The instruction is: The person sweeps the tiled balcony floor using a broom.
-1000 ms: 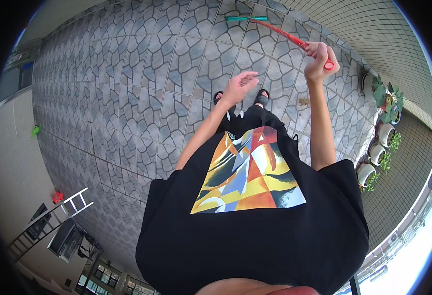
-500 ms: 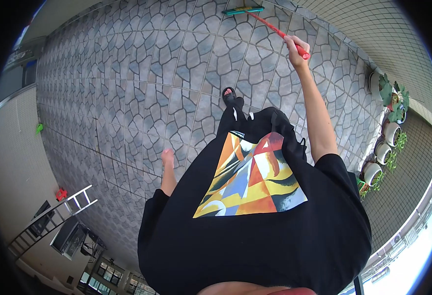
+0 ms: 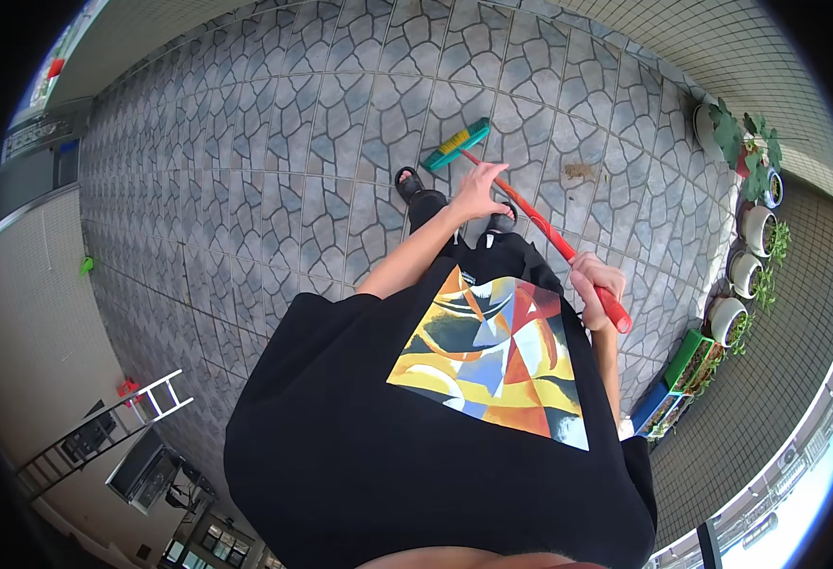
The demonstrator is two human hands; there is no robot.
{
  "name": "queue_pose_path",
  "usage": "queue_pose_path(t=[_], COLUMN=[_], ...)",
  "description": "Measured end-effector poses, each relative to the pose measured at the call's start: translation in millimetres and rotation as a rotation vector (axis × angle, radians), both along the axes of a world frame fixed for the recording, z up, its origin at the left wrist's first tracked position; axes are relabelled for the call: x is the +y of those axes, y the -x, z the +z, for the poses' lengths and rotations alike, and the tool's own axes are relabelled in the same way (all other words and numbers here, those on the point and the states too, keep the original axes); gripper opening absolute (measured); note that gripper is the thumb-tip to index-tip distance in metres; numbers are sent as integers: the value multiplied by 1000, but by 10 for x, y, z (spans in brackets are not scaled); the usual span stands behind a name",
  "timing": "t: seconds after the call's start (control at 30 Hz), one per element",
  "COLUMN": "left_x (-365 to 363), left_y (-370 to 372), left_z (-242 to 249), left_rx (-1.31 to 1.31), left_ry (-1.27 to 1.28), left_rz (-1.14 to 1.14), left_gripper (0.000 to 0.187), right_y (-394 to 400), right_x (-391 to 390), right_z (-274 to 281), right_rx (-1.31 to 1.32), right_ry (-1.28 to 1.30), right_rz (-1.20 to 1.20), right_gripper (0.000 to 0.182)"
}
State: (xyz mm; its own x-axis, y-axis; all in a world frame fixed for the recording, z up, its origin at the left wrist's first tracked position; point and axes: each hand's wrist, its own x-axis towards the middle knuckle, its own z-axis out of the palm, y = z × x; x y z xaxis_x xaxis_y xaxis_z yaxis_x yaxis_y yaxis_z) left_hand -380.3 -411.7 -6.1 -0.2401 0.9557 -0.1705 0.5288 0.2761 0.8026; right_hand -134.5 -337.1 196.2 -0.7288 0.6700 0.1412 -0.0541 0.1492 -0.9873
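A broom [image 3: 541, 224] with a red handle and a green head slants across the view in front of me. Its head, with yellow and green bristles showing, is just beyond my sandalled feet. Near the end of the handle, my right hand [image 3: 596, 284] is wrapped round it. My left hand [image 3: 476, 194] is at the lower part of the handle, close to the head, its thumb and fingers spread apart and curved toward the shaft. A small patch of brown debris [image 3: 579, 172] lies on the stone-patterned paving [image 3: 340, 123], to the right of the broom head.
White pots [image 3: 744, 274] with plants line the tiled wall at right, beside a green planter box [image 3: 693, 360] and a blue one [image 3: 656, 410]. A ladder [image 3: 103, 436] leans at lower left near a red object [image 3: 129, 391]. Walls bound the paving on both sides.
The broom has been drawn in toward my feet, and my right hand has come back close to my body with it. My left hand has swung from my side to the handle.
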Motion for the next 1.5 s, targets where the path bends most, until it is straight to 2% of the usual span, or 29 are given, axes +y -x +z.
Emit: queue_pose_path(t=[0.03, 0.1, 0.13, 0.2, 0.27, 0.37, 0.47, 0.6, 0.7, 0.77, 0.8, 0.9, 0.97, 1.03, 1.1, 1.17, 1.2, 1.23, 1.3, 1.37, 1.47, 1.5], left_x=[121, 266, 307, 311, 278, 86, -268, -886, -1316, -1560, -1673, -1970, -1975, -1810, -1530, -1164, -953, -691, -174, 358, 1048, 1221], left_y=[-275, -733, -819, -945, -932, -777, -591, -326, -276, -412, -480, -723, -861, -1039, -1187, -1373, -1507, -1684, -2074, -2407, -2821, -2926], left_z=[-62, -134, -147, -146, 155, 297, 469, 411, 247, 132, 8, -677, -755, -649, -622, -702, -728, -398, -629, -548, -258, -112], left_rx=[55, -74, -72, -26, 62, 194, 204, 284, 284, 529, 349, 183, 184, 54, 70, 132, 9, -29, -10, -154, -197, -204], left_ry=[-108, -28, -27, 151, 137, 59, -5, -72, -20, -13, 172, 97, 153, 157, 149, -14, 40, -7, -142, -277, -306, -230], left_rz=[-105, -318, -342, -321, -309, -253, -38, 90, 264, 494, 521, 654, 640, 660, 730, 664, 679, 686, 693, 599, 530, 495], left_gripper=[86, 55, 55, 23, 19, 18, 18, 20, 27, 42, 47, 47, 42, 35, 29, 25, 21, 18, 16, 15, 12, 12], right_y=[-172, -291, -378, -400, -428, -307, -130, 177, 275, 249, 232, 156, 92, 9, -137, -289, -394, -496, -736, -957, -1212, -1305], right_x=[-44, -86, -79, -187, -243, -339, -457, -768, -1016, -1112, -1125, -1206, -1137, -974, -754, -465, -302, -181, 124, 416, 834, 965], right_z=[16, 166, 125, 190, 168, 247, 330, 371, 250, 123, 77, -42, -61, -6, 16, 146, 230, 298, 477, 604, 805, 806], right_rx=[-4, -22, -3, 51, 141, 251, 256, 236, 156, 106, 65, -3, -33, -74, -89, -101, -118, -85, -140, -149, -194, -212], right_ry=[21, 70, 85, 147, 186, 166, 138, 88, 97, 133, 108, 87, 72, 17, 20, -64, -81, -108, -177, -257, -275, -285], right_rz=[0, -21, 20, -106, -203, -154, -11, 161, 206, 269, 312, 389, 422, 446, 416, 365, 389, 366, 375, 325, 281, 300], right_gripper=[26, 26, 23, 22, 19, 19, 21, 25, 26, 25, 23, 22, 22, 21, 23, 24, 25, 25, 25, 26, 29, 30])
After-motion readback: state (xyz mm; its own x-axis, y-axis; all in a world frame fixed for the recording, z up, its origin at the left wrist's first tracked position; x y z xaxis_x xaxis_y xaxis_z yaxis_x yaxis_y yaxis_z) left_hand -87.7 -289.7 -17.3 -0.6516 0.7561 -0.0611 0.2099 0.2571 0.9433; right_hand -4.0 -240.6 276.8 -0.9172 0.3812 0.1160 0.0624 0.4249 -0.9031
